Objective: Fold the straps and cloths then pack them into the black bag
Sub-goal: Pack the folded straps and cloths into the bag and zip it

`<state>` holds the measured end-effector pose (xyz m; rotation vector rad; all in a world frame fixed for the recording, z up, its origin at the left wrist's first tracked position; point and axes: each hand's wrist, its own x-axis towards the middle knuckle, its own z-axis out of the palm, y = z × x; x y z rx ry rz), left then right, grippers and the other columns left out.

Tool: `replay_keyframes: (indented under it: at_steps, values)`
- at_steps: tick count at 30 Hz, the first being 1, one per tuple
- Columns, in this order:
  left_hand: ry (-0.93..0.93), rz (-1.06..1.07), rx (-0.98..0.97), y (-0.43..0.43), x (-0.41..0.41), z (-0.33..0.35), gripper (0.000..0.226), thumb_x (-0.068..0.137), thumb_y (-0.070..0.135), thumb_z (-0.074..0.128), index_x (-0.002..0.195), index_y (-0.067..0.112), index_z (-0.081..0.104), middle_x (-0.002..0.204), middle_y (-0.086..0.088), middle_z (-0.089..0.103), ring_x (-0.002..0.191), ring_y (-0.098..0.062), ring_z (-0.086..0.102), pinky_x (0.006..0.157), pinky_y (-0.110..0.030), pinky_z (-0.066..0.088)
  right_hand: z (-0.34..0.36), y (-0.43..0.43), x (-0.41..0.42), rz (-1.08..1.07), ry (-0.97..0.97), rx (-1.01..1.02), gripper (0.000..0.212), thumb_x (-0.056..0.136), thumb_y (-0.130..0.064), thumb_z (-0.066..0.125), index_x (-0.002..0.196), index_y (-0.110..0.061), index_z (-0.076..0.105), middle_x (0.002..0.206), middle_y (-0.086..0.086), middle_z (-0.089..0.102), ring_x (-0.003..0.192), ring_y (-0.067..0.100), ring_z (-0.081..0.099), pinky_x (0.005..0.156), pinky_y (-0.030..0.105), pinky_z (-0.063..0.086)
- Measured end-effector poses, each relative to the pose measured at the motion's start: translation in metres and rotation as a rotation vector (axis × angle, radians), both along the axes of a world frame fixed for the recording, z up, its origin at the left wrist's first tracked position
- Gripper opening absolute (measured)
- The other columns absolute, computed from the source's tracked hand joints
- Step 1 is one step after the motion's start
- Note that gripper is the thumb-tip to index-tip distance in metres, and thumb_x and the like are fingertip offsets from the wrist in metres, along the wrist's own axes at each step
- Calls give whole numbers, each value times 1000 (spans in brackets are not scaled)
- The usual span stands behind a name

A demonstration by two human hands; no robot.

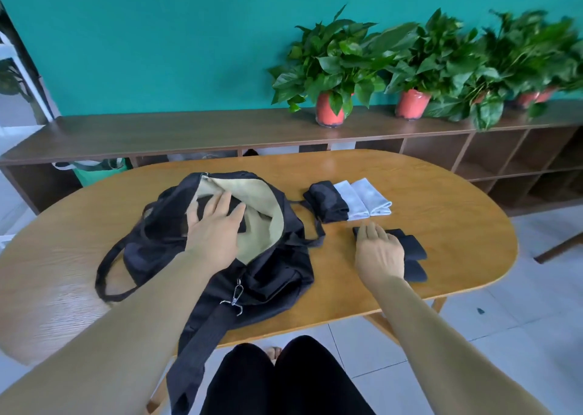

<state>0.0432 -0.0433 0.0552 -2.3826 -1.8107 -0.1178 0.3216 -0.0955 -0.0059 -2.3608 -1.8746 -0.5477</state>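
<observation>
The black bag [271, 269] lies open on the left of the wooden table [457, 225], its beige lining showing. My left hand [214, 228] lies flat inside the opening, fingers straight, pressing on a folded black piece [235, 206]. To the right, my right hand [380, 250] rests with relaxed fingers on several folded black straps [413, 256]. Behind them lie a folded black cloth [328, 201] and two folded pale grey cloths [362, 198], side by side.
The bag's long strap with a metal clip [235, 298] hangs over the table's near edge. Potted plants [331, 67] stand on a dark shelf unit [157, 133] behind the table. My knees [284, 380] are below the edge.
</observation>
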Motion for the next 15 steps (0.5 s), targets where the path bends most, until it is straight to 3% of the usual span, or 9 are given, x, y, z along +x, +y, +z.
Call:
replay_keyframes:
  at_steps: [2,5,7,11,15]
  values:
    - [3,7,0,0,3,0,74,88,9,50,151,26,16,160,-7,-2,147,-20,-3,116,-51,-1,0,0,9,-73,15,-102,28,73,-13,71,97,-1,65,97,15,66,92,29,64,75,36,51]
    - [5,19,-1,1,5,1,74,88,8,49,151,25,16,160,-6,-3,147,-19,-3,116,-51,-3,-2,12,15,-87,22,-220,32,96,-26,40,120,-11,55,121,6,59,113,22,54,98,35,35]
    - [8,28,0,2,4,1,75,87,7,49,151,25,16,160,-5,-3,147,-19,-2,115,-50,-4,-1,20,9,-62,25,-245,31,97,-27,37,117,-15,56,118,3,60,109,21,55,98,35,32]
    - [9,44,0,9,-1,1,75,86,8,51,151,25,17,160,-4,-2,146,-19,0,115,-52,-3,3,26,-14,30,-40,-251,18,89,-16,51,106,-17,59,105,2,63,99,22,56,82,31,33]
    - [20,58,-21,13,-9,2,76,87,11,53,152,24,16,160,-4,-2,147,-21,-3,116,-54,-3,4,29,-30,102,-67,-239,22,84,-4,54,102,-14,61,108,7,60,105,26,51,85,30,37]
